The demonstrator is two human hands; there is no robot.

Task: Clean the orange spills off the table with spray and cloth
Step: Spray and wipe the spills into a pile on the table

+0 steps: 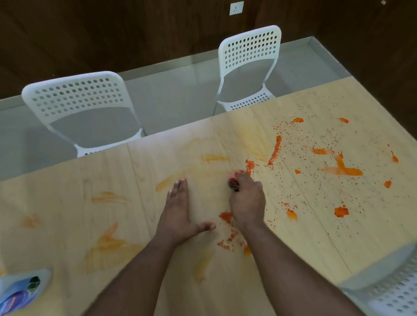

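Observation:
A light wooden table (320, 248) carries orange spills. Thick orange blobs and scattered crumbs (341, 169) cover its right half; pale smeared streaks (110, 246) mark the left and middle. My right hand (247, 199) grips a bunched pinkish cloth (234, 180) and presses it on the table beside a crumb pile. My left hand (179, 209) lies flat on the wood, fingers straight, thumb spread out to the right. A spray bottle (17, 294) with a blue label lies at the table's left front edge, blurred.
Two white perforated chairs (80, 105) (250, 63) stand at the table's far side on a grey floor. A third white chair (408, 282) sits at the near right corner. A dark wood wall with a socket (236, 7) is behind.

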